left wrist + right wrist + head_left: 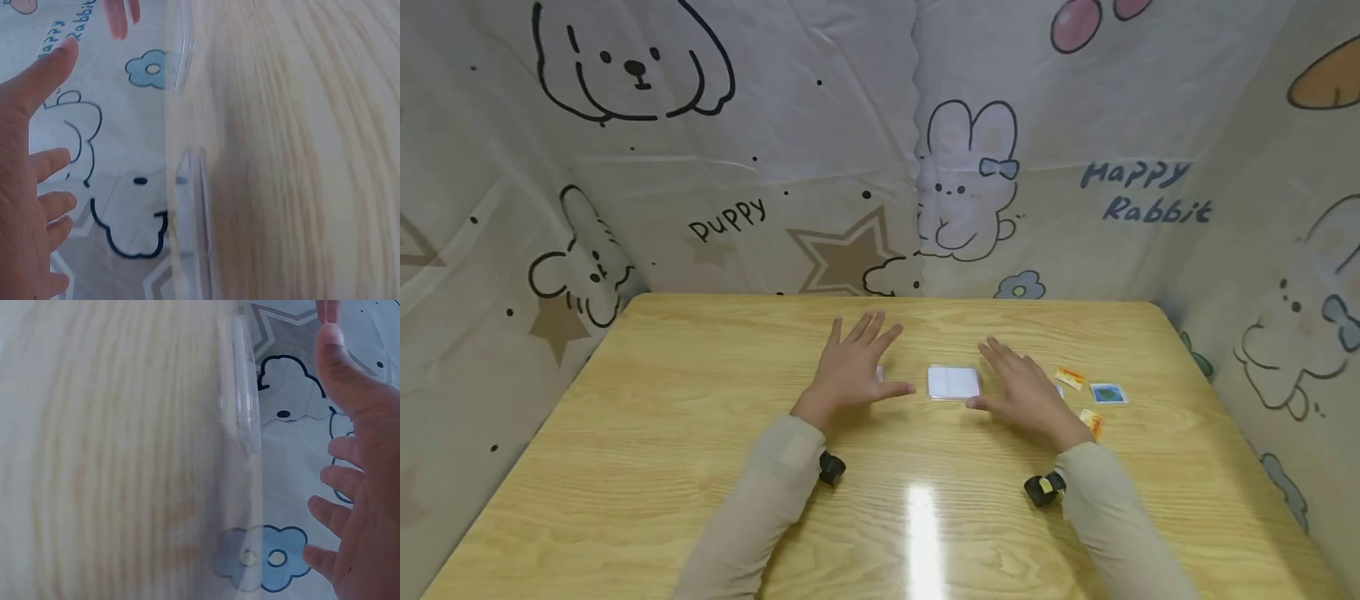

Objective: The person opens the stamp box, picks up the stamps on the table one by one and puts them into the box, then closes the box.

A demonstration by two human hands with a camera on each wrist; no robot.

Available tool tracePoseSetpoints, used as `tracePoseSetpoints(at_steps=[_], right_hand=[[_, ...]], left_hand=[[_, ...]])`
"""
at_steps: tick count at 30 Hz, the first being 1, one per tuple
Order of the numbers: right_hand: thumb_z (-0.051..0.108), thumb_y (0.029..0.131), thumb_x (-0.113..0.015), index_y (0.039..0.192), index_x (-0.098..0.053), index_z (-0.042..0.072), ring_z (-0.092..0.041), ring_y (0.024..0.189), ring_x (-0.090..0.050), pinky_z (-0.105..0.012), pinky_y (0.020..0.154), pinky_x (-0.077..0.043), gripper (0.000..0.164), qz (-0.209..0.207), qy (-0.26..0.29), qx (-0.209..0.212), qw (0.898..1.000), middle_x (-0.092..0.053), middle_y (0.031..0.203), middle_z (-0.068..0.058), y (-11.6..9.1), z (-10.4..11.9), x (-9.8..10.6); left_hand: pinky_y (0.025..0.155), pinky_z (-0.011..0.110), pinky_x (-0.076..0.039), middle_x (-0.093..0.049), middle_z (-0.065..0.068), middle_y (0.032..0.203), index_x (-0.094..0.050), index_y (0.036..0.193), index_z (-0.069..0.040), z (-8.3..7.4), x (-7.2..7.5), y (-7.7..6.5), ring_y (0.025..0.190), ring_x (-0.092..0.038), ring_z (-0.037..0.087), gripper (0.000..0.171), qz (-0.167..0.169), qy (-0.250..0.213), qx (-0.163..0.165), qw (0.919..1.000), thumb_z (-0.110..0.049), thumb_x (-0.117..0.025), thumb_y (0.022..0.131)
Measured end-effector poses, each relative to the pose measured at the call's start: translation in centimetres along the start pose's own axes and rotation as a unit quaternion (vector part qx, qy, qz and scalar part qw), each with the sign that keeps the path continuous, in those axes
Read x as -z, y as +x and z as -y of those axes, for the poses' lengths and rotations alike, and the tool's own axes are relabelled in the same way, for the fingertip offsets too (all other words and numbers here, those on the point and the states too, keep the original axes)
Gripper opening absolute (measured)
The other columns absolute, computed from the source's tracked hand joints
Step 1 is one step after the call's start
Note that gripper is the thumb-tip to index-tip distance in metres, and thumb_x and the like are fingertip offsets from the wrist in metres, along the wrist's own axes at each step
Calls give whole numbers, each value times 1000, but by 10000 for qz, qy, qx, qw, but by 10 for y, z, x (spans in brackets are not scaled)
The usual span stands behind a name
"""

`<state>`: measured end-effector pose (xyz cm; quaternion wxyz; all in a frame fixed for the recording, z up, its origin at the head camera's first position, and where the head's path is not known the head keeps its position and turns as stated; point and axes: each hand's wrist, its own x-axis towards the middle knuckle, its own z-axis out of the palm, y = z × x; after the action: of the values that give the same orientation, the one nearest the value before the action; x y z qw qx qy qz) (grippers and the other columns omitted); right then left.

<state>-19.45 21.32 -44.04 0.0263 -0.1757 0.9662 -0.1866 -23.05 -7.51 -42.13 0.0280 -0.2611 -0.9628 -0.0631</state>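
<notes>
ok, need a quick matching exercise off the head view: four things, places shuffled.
1. left hand
2. white rectangle
3. blue card
4. "Happy Rabbit" lettering

A. on the backdrop behind the table
B. between the left hand and the right hand
C. farthest right of the loose items on the table
D. fingers spread, to the left of the white rectangle

Pairs: 1-D, 2-B, 3-C, 4-A

The left hand [852, 368] is held left of the white stack [953, 382], the right hand [1026, 392] right of it (fingers extended on both).
</notes>
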Motion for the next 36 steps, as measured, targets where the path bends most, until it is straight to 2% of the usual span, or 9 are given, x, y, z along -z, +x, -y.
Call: tracePoseSetpoints(at_steps=[5, 11, 19, 25, 30, 36], right_hand=[[48, 83, -71, 152, -27, 5, -42, 142, -29, -60, 115, -24, 92, 117, 231, 47, 9997, -25, 158, -20, 4, 0, -4], [47, 84, -70, 152, -28, 7, -41, 142, -31, -59, 113, -28, 90, 294, 384, -68, 9988, -29, 157, -17, 6, 1, -5], [44, 85, -71, 151, -30, 7, -41, 140, -34, -60, 113, -28, 87, 401, 456, -118, 9981, -33, 155, -17, 9, 2, -6], [42, 84, -72, 151, -30, 6, -42, 140, -34, -58, 114, -28, 86, 565, 711, -38, 9959, -34, 155, -18, 14, -1, -14], [42, 84, -72, 149, -33, 5, -42, 138, -36, -57, 113, -31, 84, 559, 582, -7, 9967, -36, 153, -19, 16, -2, -16], [41, 86, -70, 146, -38, 3, -41, 133, -44, -55, 110, -36, 78, 440, 276, 216, 9984, -44, 146, -20, 20, -1, -12]], left_hand=[[120, 59, -9, -22, 8, 161, -29, 153, -25, -11, -7, 9, 150, -20, 24, 95, 99, 66, -184, 9998, -80, -50, 78], [119, 57, -15, -29, 9, 159, -36, 150, -23, -21, -11, 17, 148, -25, 24, 90, 277, 5, -332, 9991, -77, -51, 80], [120, 51, -22, -34, 6, 157, -37, 149, -24, -29, -20, 22, 143, -36, 25, 89, 561, -71, -270, 9980, -76, -54, 79], [119, 46, -26, -35, 7, 156, -39, 149, -23, -29, -29, 24, 142, -37, 27, 87, 801, -242, -203, 9963, -74, -56, 80], [115, 45, -34, -39, 6, 154, -41, 148, -24, -30, -34, 28, 141, -39, 27, 85, 862, -471, -189, 9950, -71, -59, 80], [107, 45, -42, -43, 6, 151, -43, 146, -25, -34, -38, 32, 139, -42, 25, 82, 770, -602, -189, 9950, -70, -61, 80]])
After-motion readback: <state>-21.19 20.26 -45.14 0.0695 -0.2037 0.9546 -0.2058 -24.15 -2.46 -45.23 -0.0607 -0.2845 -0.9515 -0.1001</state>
